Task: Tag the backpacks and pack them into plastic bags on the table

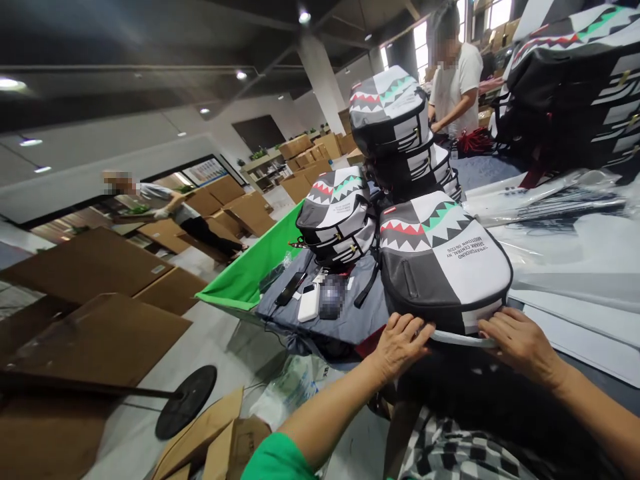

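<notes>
You're resting your open left hand (400,347) and right hand (523,340) on a Sprayground shark backpack (440,260).
Its "Shark Central" print (463,257) is facing you at twelve o'clock; more backpacks (335,213) are crowding in at eleven.

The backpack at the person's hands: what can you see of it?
This backpack lies tilted, split into grey and white halves, with a red-and-green shark-teeth mouth across its top and black lettering on the white half. It looks like smooth coated fabric with a dark rim. The left hand and right hand rest on its lower edge, and other backpacks stand behind it.
</notes>
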